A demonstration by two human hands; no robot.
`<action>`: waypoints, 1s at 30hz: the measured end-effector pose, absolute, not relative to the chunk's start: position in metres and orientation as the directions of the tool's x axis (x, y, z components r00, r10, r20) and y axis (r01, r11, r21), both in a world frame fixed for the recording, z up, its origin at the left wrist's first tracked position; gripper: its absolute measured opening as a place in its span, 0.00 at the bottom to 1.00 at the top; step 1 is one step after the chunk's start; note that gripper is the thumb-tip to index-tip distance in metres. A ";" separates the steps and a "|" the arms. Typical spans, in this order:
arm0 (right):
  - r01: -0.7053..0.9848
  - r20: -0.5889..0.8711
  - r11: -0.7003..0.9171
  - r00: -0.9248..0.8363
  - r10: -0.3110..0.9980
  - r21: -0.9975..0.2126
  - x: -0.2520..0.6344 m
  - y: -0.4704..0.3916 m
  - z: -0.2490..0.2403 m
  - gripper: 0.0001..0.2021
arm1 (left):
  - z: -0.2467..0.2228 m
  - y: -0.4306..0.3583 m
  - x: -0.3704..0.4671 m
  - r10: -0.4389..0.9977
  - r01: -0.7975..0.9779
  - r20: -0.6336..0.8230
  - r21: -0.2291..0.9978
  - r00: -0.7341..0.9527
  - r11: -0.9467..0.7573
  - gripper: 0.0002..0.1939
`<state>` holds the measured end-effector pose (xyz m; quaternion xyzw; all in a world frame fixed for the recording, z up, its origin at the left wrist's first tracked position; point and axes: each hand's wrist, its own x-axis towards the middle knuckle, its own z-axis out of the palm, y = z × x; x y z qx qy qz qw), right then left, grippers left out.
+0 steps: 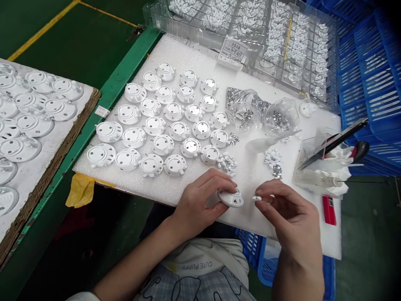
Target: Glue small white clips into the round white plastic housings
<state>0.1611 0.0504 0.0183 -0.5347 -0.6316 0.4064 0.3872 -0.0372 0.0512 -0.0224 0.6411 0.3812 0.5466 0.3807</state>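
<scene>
My left hand grips a round white plastic disc by its edge, tilted, above the near edge of the white foam board. To its right, my right hand pinches a small white part between thumb and fingertips, a short gap from the disc. Beyond my left hand lie a pile of small white parts and rows of similar white discs, each with dark holes on top. Farther from my right hand are another little white pile and some small metal pieces.
Clear bags of metal pieces and a white dropper bottle stand mid-board. At right is a clear holder with tools. Clear trays of white parts fill the back, beside blue crates. Another disc-covered board is at left.
</scene>
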 end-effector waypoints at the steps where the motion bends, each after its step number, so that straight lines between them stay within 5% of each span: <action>1: 0.310 0.056 0.099 -0.144 0.988 -0.945 0.158 0.050 0.020 0.02 | -0.022 0.051 -0.037 0.905 0.087 0.410 0.903 0.114 -0.420 0.09; 22: 0.444 0.035 0.171 -0.298 0.954 -0.880 0.151 0.054 0.031 0.05 | -0.022 0.050 -0.036 0.908 0.125 0.392 0.903 0.148 -0.411 0.07; 30: 0.308 -0.097 0.006 -0.318 0.943 -0.951 0.150 0.059 0.024 0.03 | -0.022 0.048 -0.036 0.919 0.100 0.351 0.923 0.182 -0.372 0.11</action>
